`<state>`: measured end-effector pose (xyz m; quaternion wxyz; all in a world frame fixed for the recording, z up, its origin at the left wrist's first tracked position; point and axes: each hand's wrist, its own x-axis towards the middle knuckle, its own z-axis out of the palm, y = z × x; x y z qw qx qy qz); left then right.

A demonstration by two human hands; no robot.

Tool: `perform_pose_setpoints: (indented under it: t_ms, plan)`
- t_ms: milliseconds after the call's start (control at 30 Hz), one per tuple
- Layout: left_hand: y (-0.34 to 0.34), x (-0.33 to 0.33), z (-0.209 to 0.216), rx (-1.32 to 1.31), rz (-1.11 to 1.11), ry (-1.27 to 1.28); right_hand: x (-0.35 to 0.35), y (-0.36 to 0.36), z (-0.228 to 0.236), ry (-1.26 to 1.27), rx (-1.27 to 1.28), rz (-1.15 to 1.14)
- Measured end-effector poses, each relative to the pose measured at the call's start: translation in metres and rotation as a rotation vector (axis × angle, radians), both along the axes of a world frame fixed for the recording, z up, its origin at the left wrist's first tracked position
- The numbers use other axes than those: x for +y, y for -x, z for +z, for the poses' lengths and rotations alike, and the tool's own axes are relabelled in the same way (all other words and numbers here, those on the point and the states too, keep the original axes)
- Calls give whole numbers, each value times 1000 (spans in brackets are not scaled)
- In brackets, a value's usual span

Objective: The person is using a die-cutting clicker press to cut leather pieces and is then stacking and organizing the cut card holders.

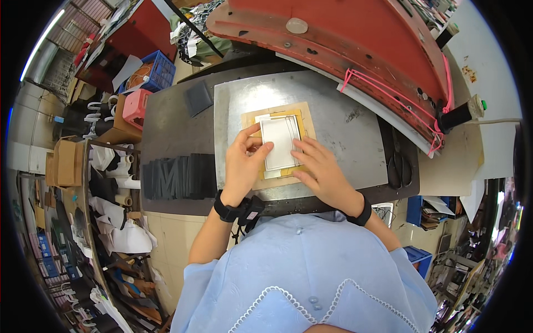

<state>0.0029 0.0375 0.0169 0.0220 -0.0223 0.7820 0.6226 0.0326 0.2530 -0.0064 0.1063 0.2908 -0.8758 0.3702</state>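
Observation:
A white rectangular sheet (pixel 278 145) with dark outlines lies over a yellow, tan-edged board (pixel 307 118), with other pale layers showing at its edges. My left hand (pixel 242 162) holds the sheet's left side, its thumb on top and its other fingers curled at the edge. Along the sheet's right edge rests my right hand (pixel 323 169), fingers stretched and thumb apart. Beneath the board is a grey metal plate (pixel 350 144) on the dark table. A row of black flat pieces (pixel 180 176) lies left of my left hand, and one dark square piece (pixel 198 99) is farther back.
A large red machine part (pixel 333 33) hangs over the far right, with pink cord (pixel 388 100) and a black thread spool (pixel 461 114). Black scissors (pixel 398 166) lie at the table's right. A pink stool (pixel 135 109) and a blue crate (pixel 158 71) stand left.

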Motion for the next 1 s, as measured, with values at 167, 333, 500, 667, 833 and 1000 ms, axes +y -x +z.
perform_pose_setpoints:
  t_ms: [167, 333, 500, 667, 833, 1000]
  plan:
    - [-23, 8, 39, 661, -38, 200, 26, -14, 12, 711, -633, -6]
    - [-36, -1, 41, 1106, -345, 442, 32, -15, 38, 1130, -1042, 119]
    - [-47, -1, 19, 1092, -274, 518, 19, -17, 34, 1005, -1004, -6]
    - [-53, 1, 16, 802, -154, 558, 13, -17, 27, 1048, -873, -37]
    - [-75, -12, 31, 209, -517, 336, 23, -10, 20, 1045, -800, -147]
    - [-74, -18, 7, 160, -82, 4, 21, -11, 23, 1157, -811, -149]
